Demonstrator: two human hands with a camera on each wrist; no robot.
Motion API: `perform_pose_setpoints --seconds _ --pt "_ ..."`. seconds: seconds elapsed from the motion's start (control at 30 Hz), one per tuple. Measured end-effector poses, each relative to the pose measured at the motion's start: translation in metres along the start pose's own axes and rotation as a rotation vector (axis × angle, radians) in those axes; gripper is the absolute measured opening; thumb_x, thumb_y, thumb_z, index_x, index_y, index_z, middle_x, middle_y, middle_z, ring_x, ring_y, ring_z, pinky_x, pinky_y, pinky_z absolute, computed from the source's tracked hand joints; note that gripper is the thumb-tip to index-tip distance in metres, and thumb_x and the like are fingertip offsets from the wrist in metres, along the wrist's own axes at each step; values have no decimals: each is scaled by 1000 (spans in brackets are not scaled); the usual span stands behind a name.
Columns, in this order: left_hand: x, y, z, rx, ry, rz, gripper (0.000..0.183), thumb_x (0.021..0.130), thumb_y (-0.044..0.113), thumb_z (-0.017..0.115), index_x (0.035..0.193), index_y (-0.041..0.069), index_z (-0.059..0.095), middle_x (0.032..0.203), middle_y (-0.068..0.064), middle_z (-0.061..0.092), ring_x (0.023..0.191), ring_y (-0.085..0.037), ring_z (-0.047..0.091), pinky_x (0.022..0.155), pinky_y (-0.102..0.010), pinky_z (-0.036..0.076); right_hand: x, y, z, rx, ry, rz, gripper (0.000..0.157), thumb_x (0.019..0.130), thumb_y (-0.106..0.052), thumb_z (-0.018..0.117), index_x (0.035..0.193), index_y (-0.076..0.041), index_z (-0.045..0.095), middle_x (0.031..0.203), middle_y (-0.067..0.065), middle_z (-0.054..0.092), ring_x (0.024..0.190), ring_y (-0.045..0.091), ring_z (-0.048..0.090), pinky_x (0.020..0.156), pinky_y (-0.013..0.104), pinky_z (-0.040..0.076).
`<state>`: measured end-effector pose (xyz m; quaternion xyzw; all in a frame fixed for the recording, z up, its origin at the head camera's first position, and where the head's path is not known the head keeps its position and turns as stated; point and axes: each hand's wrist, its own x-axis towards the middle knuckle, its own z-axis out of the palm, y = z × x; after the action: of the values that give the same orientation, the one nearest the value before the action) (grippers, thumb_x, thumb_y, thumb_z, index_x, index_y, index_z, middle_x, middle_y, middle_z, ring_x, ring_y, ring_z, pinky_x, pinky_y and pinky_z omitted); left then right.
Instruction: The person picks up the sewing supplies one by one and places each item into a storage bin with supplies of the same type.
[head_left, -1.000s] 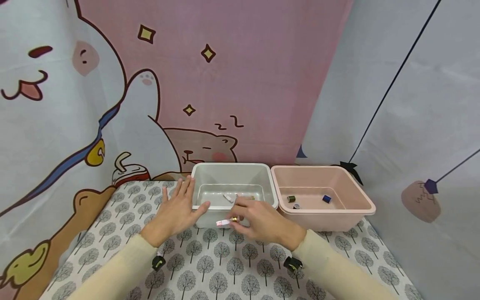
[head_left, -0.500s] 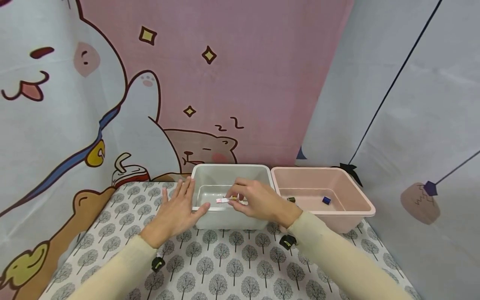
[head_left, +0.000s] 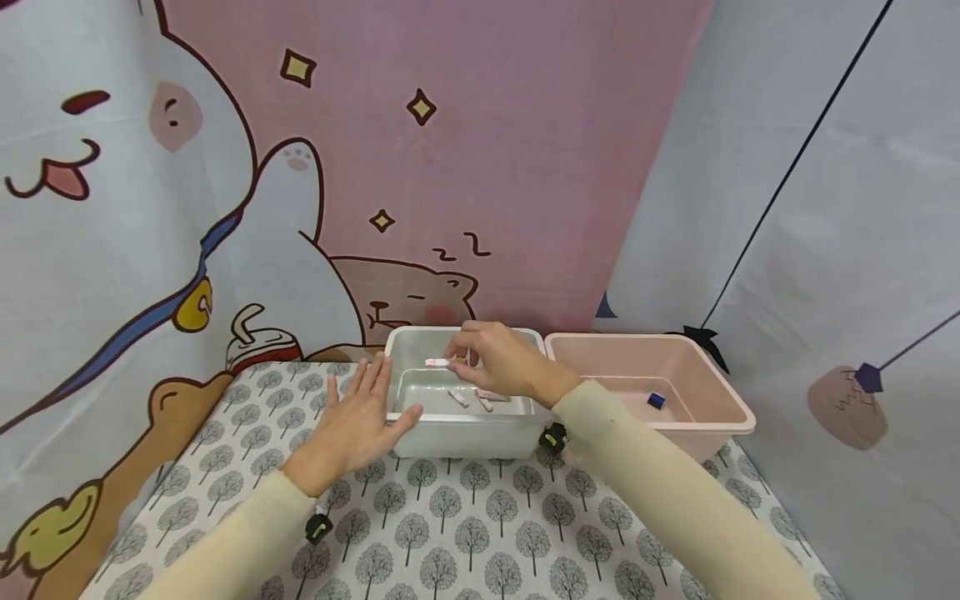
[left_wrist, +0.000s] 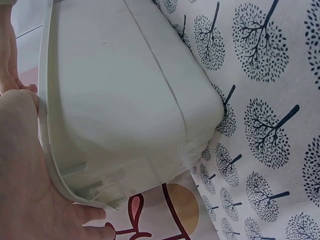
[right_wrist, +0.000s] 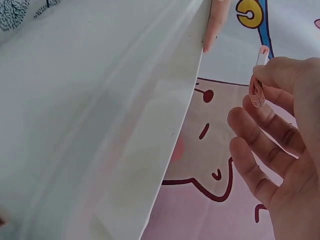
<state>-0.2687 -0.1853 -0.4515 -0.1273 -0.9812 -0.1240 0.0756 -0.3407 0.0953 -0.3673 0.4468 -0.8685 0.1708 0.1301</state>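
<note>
In the head view my right hand (head_left: 495,358) is over the grey-white bin (head_left: 465,452), pinching a small pink-and-white skein of embroidery thread (head_left: 441,362). The right wrist view shows that skein (right_wrist: 262,55) between thumb and index finger, its folded lower end printed, the other fingers loosely bent. Several similar slim skeins (head_left: 458,398) lie on the bin floor, apart from the held one. My left hand (head_left: 356,421) rests at the bin's left rim with fingers extended; its wrist view has the hand (left_wrist: 30,185) along the rim's outside.
A pink bin (head_left: 720,425) stands against the grey-white one on the right, with a blue thread spool (head_left: 656,401) inside; my right forearm covers part of it. A tree-print cloth (head_left: 442,533) covers the table. Printed curtains (head_left: 525,167) hang behind.
My right hand has moved from the bin's front edge up and back over its inside, still pinching the skein, uncovering the skeins on the floor. The left hand stays at the rim.
</note>
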Motion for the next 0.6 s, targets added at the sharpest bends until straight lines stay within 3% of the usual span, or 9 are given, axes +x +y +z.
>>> perform_pose_setpoints --seconds 0.6 --pt "0 3 -1 -1 -2 -2 112 115 84 34 185 -2 16 196 -21 10 182 -50 12 138 -89 1 39 27 7 16 -33 119 15 111 -25 81 121 -18 89 109 0 81 100 25 82 81 35 67"
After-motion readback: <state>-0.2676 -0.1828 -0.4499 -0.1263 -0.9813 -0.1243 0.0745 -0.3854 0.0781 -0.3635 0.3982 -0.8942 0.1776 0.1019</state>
